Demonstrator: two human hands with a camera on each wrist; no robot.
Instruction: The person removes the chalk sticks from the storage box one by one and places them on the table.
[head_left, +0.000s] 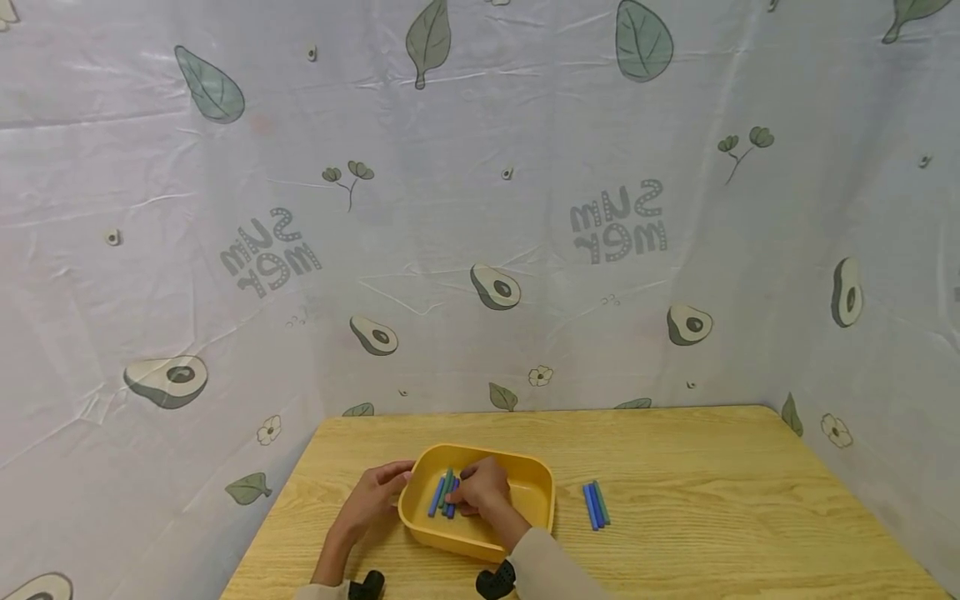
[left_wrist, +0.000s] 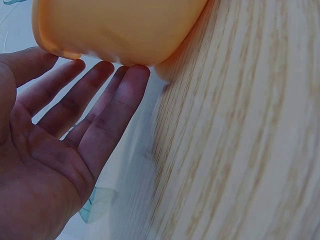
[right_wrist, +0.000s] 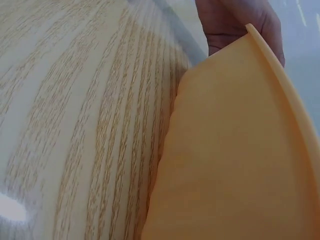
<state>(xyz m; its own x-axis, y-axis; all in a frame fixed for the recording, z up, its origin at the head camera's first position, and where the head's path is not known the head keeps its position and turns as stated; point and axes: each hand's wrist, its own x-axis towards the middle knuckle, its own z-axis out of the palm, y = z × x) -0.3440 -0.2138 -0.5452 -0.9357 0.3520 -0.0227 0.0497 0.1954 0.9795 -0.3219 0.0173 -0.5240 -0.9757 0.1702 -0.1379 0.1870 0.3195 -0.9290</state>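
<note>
A yellow rectangular tray [head_left: 534, 492] stands on the wooden table, several blue and green sticks [head_left: 437, 497] lying in its left part. My left hand [head_left: 369, 500] is at the tray's left side; in the left wrist view the fingertips of the left hand [left_wrist: 75, 135] touch the outer wall of the tray [left_wrist: 125, 30], fingers fairly straight. Inside the tray, my right hand [head_left: 483, 487] reaches down beside the sticks with bent fingers; whether it pinches one is hidden. The right wrist view shows the tray wall [right_wrist: 225, 135] in front of part of the right hand [right_wrist: 240, 22].
Right of the tray, several blue and green sticks [head_left: 596, 505] lie side by side on the table [head_left: 712, 500]. A pale curtain [head_left: 450, 217] printed with leaves and avocados hangs behind and beside the table.
</note>
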